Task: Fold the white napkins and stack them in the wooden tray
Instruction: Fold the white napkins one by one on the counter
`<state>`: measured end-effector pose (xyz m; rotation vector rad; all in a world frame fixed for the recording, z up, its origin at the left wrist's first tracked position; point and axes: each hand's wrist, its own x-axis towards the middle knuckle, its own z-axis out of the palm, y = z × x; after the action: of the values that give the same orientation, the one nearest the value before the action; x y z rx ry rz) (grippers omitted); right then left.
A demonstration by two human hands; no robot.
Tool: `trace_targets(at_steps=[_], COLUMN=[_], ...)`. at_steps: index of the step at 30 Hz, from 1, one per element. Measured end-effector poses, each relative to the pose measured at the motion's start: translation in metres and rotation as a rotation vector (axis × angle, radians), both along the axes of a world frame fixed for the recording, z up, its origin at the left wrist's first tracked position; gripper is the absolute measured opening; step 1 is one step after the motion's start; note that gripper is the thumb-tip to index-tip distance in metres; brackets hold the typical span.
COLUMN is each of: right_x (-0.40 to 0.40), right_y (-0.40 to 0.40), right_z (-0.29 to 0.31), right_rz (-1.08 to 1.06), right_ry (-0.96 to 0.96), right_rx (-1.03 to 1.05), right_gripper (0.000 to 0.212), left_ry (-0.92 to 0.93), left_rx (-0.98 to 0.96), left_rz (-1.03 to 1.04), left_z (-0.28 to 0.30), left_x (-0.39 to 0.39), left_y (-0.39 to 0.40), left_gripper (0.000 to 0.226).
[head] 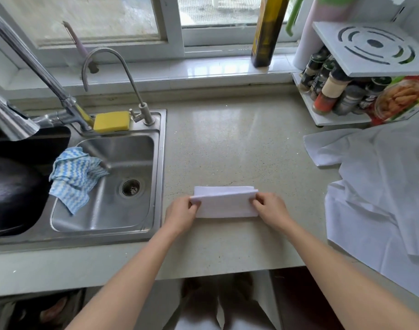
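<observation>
Left hand (182,213) pinching one short end of the white napkin (225,203), right hand (270,210) pinching the other, fingers curled on the raised top layer; strip lying on the countertop (227,144) just right of the sink (103,186). Best to draw the flap level, match edges, press the crease flat before letting go. Unfolded napkins (375,186) heaped at right; wooden tray not in view

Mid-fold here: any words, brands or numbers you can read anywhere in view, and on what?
None can be read.
Spice jars: labels too small and blurred.
Dark bottle: label blurred.
Food package: a picture shows, no readable text.
White napkin: no print.
</observation>
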<state>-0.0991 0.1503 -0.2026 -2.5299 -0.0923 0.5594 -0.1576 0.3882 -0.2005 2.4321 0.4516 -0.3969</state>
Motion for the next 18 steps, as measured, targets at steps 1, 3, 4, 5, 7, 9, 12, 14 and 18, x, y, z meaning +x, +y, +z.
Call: trace_targets(at_steps=[1, 3, 4, 5, 7, 9, 12, 14, 18], right_x=[0.001, 0.003, 0.004, 0.004, 0.004, 0.003, 0.002, 0.003, 0.005], right_y=[0.004, 0.009, 0.009, 0.01, 0.011, 0.014, 0.018, 0.02, 0.024], right_z=[-0.003, -0.008, -0.01, -0.011, -0.014, -0.016, -0.017, -0.017, -0.016], right_rz=[-0.036, -0.091, -0.11, -0.123, -0.144, -0.168, -0.217, -0.242, -0.25], right_ry=[-0.011, -0.022, -0.022, -0.022, -0.026, -0.034, -0.036, -0.042, -0.047], right_rx=[-0.02, -0.048, -0.056, -0.062, -0.067, -0.078, -0.085, -0.098, -0.158], right_gripper=[0.031, 0.039, 0.039, 0.037, 0.033, 0.032, 0.031, 0.031, 0.03], left_ry=[0.007, 0.027, 0.033, 0.04, 0.043, 0.046, 0.076, 0.107, 0.151], left_rx=[0.029, 0.081, 0.132, 0.187, 0.276, 0.342, 0.398, 0.432, 0.493], left_rz=[0.013, 0.026, 0.019, 0.008, 0.001, 0.004, 0.026, 0.036, 0.024], left_z=[-0.002, -0.003, -0.005, -0.007, -0.012, -0.015, -0.016, -0.015, -0.017], left_x=[0.003, 0.01, 0.013, 0.015, 0.017, 0.017, 0.02, 0.022, 0.028], left_y=[-0.003, -0.007, -0.008, -0.009, -0.012, -0.017, -0.024, -0.027, -0.028], left_gripper=[0.024, 0.029, 0.032, 0.035, 0.038, 0.038, 0.036, 0.036, 0.037])
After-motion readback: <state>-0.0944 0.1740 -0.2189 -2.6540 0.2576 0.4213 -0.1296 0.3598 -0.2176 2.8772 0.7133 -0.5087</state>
